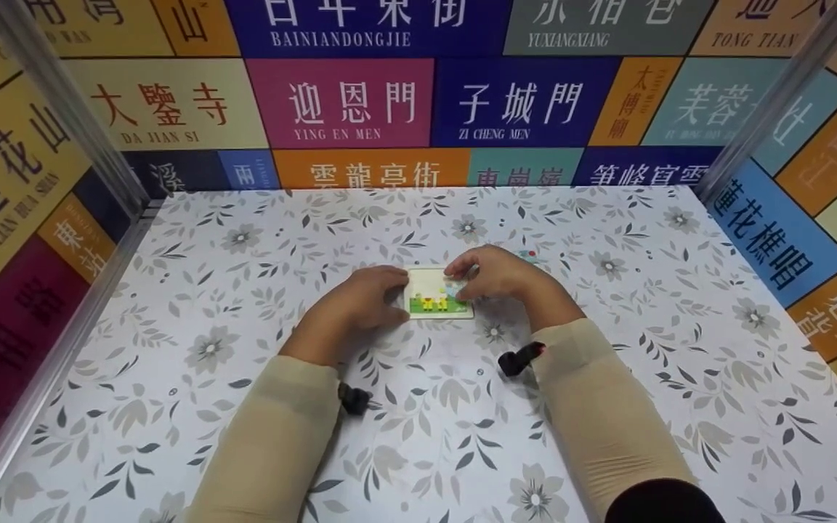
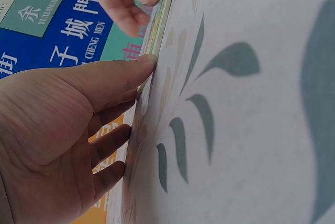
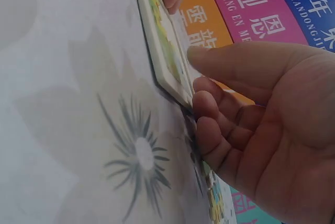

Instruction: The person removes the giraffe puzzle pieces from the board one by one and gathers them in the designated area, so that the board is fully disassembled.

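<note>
A small flat picture board with a pale raised rim lies on the table. Green and yellow picture parts fill its near side; its far part is plain cream. My left hand holds the board's left side, thumb at the near corner and fingers farther back. In the left wrist view the thumb of the left hand touches the board's edge. Over the right side is my right hand, fingers bent, by a light blue patch. The right wrist view shows the right hand beside the board's rim; whether it pinches anything is unclear.
Some small colourful pieces, one with a red spot, lie just behind the right hand. A flower-patterned cover lies over the table. Panels with large printed signs stand along the back and both sides.
</note>
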### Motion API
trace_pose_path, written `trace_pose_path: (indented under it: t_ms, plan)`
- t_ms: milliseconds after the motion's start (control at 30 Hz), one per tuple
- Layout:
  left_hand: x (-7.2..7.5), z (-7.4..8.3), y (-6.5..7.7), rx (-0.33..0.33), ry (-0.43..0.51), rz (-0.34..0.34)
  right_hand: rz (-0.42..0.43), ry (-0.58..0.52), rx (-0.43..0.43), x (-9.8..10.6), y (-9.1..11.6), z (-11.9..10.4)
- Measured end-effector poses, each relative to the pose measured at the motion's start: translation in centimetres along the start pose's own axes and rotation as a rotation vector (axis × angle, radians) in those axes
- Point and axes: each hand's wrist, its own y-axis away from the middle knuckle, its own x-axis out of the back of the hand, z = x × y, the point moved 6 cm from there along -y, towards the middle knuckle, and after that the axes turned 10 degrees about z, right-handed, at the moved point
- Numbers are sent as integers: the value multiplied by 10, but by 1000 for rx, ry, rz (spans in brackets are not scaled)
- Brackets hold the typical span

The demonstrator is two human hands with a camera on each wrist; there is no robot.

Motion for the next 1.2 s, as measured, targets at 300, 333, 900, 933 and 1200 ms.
trace_pose_path:
  t_ms: [300, 333, 900, 933, 1200]
  plan:
    - [-1, 1, 0, -30, -12, 5, -18, 34, -10, -5, 2, -1]
    - [-1, 1, 0, -32, -14, 5, -19, 34, -7, -5, 3, -1]
    - [1, 3, 0, -72, -32, 9, -34, 59, 18, -5, 5, -7]
    - [1, 3, 0, -75, -33, 9, -34, 59, 24, -5, 4, -7]
    - [0, 2, 0, -57, -25, 12, -29, 71, 15, -5, 4, -6]
